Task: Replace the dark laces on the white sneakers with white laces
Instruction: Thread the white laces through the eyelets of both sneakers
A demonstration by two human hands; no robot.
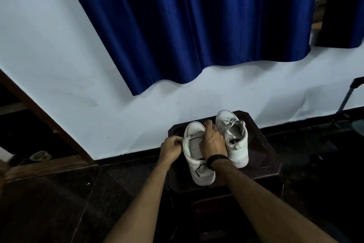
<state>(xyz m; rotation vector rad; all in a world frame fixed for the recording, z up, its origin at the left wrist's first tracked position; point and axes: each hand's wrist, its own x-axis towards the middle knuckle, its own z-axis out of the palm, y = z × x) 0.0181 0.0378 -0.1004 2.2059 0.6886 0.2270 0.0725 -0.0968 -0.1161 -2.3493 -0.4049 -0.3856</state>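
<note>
Head view: at 6 o'clock, a dark stool (262,156) carries both sneakers. Left hand (171,147) pinches a white lace (192,136) at the near sneaker (197,156). Right hand (212,140) grips its tongue. At 1 o'clock, the far sneaker (233,136) is white-laced.

The room I look into is dim; the floor (59,203) and bench (262,144) sink into shadow, the wall (49,46) stays pale, edges bend, detail soft.

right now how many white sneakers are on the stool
2: the left white leather sneaker under both hands, and the right white leather sneaker beside it, nearer the wall, on the dark wooden stool.
</note>
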